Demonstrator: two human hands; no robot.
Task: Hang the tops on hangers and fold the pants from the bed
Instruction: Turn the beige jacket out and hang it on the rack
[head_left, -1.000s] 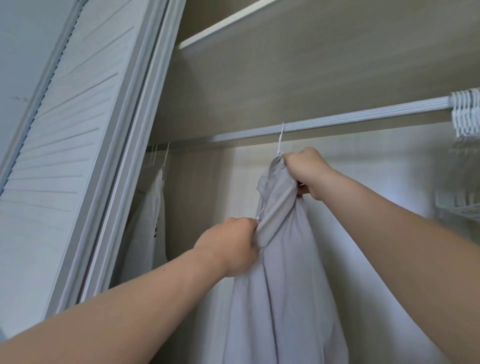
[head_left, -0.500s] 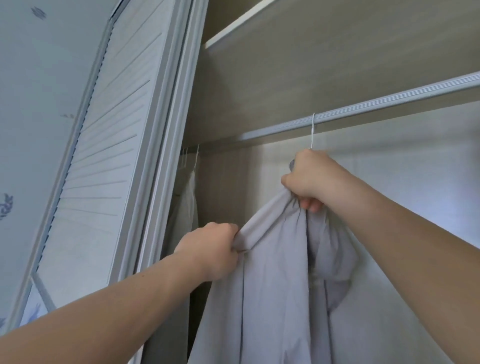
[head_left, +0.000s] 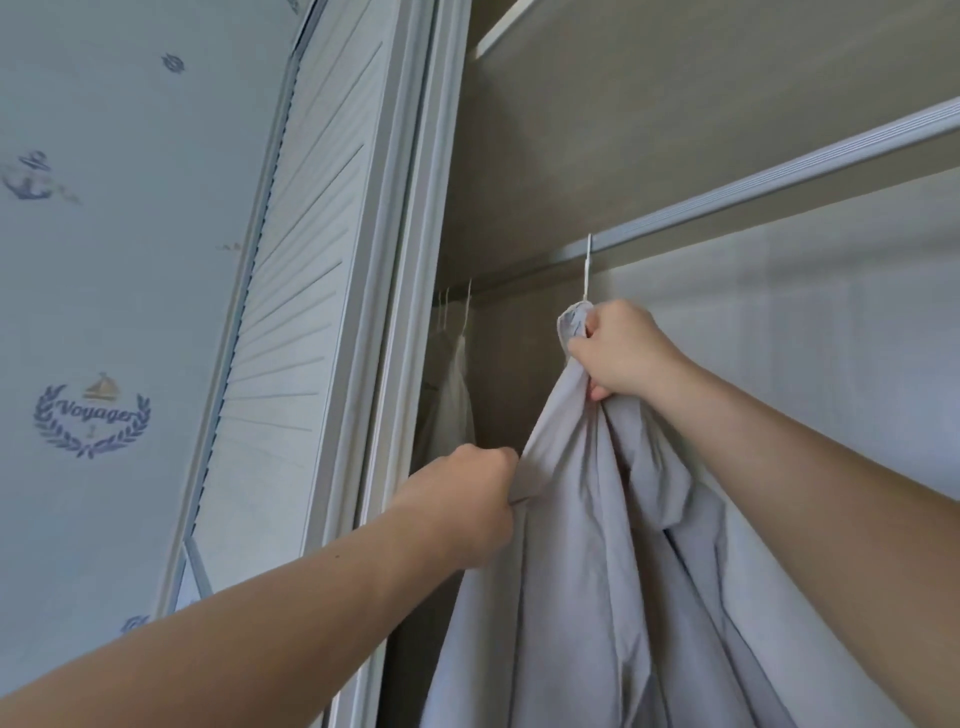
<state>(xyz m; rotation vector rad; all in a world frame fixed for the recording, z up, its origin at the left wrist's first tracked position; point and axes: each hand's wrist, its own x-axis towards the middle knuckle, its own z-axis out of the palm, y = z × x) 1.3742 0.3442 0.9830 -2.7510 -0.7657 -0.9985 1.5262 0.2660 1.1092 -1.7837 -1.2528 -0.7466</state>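
A light grey top (head_left: 597, 571) hangs inside the wardrobe on a white hanger whose hook (head_left: 587, 267) sits over the closet rod (head_left: 779, 176). My right hand (head_left: 618, 351) grips the top's collar just under the hook. My left hand (head_left: 462, 501) grips the fabric at the top's left shoulder edge, lower and to the left. The hanger's body is hidden under the fabric.
Several white garments on hangers (head_left: 454, 374) hang at the rod's far left. A white louvred wardrobe door (head_left: 291, 322) stands at the left. A shelf (head_left: 675, 78) lies above the rod. Patterned wallpaper (head_left: 93, 415) covers the wall at the left.
The view has swung left and slightly up. My left hand has pulled the shoulder fabric out to the left and down; my right hand has kept its grip on the collar.
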